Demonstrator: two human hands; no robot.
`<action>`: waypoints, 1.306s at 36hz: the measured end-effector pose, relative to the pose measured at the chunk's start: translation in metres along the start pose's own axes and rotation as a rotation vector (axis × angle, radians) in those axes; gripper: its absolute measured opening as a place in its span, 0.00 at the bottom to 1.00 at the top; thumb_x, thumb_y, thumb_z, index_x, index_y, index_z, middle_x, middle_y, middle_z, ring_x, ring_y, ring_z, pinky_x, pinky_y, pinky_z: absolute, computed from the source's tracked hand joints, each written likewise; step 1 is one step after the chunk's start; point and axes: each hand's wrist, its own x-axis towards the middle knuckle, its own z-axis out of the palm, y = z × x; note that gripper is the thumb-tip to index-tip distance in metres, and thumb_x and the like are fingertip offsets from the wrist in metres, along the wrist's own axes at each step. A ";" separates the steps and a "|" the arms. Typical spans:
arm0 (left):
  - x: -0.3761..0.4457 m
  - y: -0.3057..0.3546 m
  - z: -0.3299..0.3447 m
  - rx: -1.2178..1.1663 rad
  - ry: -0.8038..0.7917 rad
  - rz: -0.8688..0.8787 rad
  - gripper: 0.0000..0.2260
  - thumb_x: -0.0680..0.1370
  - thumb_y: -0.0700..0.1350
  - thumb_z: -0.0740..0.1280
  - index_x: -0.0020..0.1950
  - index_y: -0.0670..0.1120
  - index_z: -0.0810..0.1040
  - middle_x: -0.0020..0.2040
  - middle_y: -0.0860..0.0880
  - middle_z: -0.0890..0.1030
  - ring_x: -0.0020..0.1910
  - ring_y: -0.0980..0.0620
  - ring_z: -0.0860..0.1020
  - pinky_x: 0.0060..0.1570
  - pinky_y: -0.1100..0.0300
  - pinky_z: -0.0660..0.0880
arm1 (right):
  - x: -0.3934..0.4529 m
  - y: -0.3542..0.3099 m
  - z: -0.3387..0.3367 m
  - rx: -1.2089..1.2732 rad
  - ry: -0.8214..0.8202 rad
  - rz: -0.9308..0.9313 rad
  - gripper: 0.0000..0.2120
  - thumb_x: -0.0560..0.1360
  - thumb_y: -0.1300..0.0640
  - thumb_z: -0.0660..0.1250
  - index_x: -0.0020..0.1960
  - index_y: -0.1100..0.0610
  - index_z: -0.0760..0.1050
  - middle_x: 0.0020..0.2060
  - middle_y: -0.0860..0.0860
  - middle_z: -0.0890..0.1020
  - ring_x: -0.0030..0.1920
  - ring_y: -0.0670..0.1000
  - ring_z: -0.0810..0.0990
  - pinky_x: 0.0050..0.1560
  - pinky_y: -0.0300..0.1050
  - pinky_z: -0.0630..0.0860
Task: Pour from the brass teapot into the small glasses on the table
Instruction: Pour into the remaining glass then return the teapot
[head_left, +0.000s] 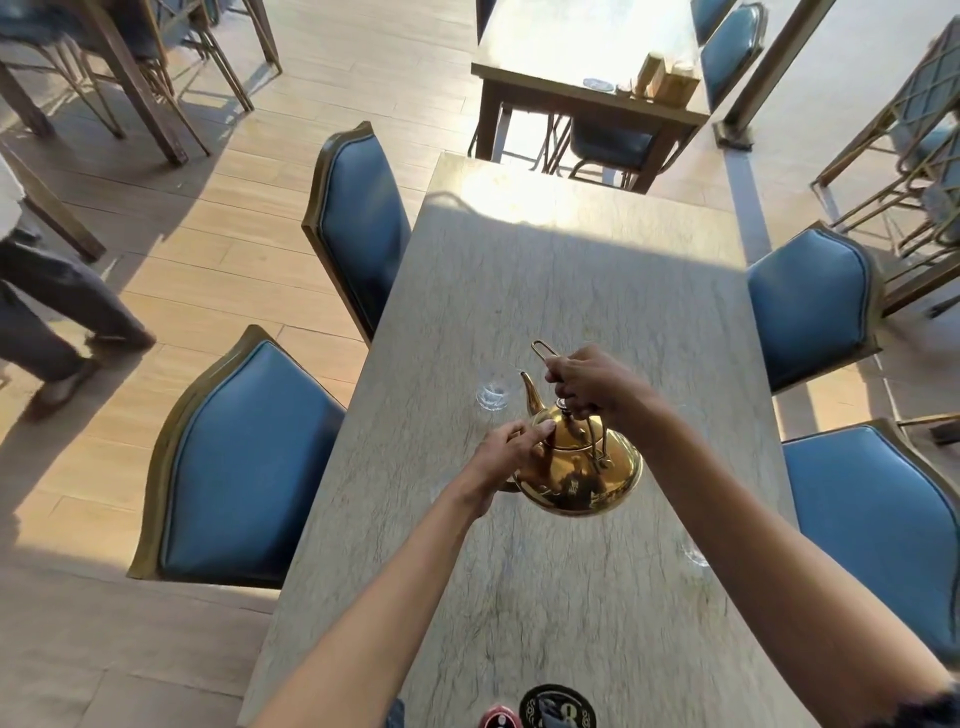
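Right hand fingers clamp the shiny round brass teapot handle, left hand fingers steadying its lid, spout nearing the seemingly empty small clear glass at eleven o'clock.

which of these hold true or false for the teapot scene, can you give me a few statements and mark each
1. The right hand holds the brass teapot by its top handle. True.
2. The left hand lies flat on the table. False: it is up against the teapot's side near the lid.
3. The spout points toward a small glass ahead and to the left. True.
4. The chairs beside the table have red cushions. False: the chairs are blue.
5. The teapot stands on the table. False: it is held up and tilted, its underside showing.
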 end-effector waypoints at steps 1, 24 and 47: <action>0.000 0.000 0.000 -0.002 0.000 0.001 0.22 0.83 0.63 0.69 0.66 0.47 0.84 0.60 0.43 0.89 0.61 0.42 0.86 0.63 0.44 0.80 | 0.000 0.000 0.000 -0.001 0.000 -0.001 0.14 0.84 0.54 0.59 0.43 0.58 0.74 0.27 0.49 0.70 0.22 0.45 0.66 0.20 0.38 0.63; -0.001 -0.002 -0.001 -0.001 -0.007 -0.019 0.22 0.82 0.64 0.70 0.63 0.48 0.84 0.56 0.44 0.90 0.57 0.42 0.88 0.60 0.42 0.82 | -0.002 0.000 0.002 -0.002 0.001 -0.005 0.14 0.84 0.54 0.59 0.42 0.58 0.73 0.26 0.49 0.69 0.22 0.45 0.65 0.20 0.38 0.62; 0.000 -0.003 -0.005 0.009 -0.001 -0.004 0.24 0.83 0.63 0.68 0.63 0.43 0.83 0.56 0.42 0.89 0.60 0.38 0.87 0.55 0.46 0.80 | -0.002 -0.002 0.005 0.022 -0.017 0.013 0.14 0.84 0.54 0.59 0.42 0.57 0.73 0.28 0.49 0.69 0.24 0.46 0.65 0.22 0.39 0.62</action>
